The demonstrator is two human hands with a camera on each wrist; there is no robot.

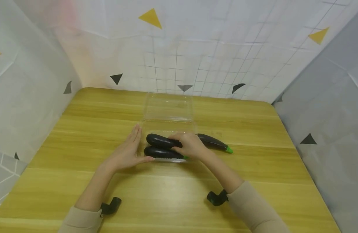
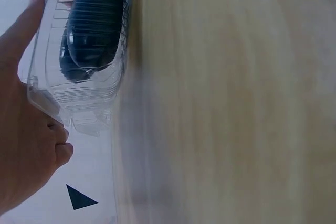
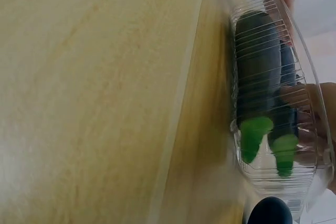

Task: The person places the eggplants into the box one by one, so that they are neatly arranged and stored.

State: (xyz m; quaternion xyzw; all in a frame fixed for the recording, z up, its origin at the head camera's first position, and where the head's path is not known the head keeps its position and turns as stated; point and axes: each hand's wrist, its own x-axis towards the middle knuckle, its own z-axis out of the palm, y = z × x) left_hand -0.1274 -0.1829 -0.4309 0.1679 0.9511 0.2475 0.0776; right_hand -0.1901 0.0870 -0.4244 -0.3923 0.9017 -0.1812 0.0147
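A clear plastic clamshell box (image 1: 171, 125) stands on the table, its lid (image 1: 168, 106) tipped back toward the wall. Inside lie two dark eggplants side by side, a front eggplant (image 1: 161, 152) and a rear eggplant (image 1: 159, 140). My right hand (image 1: 193, 146) reaches into the box and grips the rear eggplant near its stem end. Against the box's left end rests my left hand (image 1: 125, 154), its fingers straight along the side and the thumb at the near rim. Green stems (image 3: 254, 135) show through the wall in the right wrist view.
A third eggplant (image 1: 212, 141) with a green tip lies on the table just right of the box. Wooden tabletop (image 1: 167, 194) extends around it, with papered walls (image 1: 196, 48) behind and at both sides. Black wrist-worn pieces (image 1: 111, 206) hang by each sleeve.
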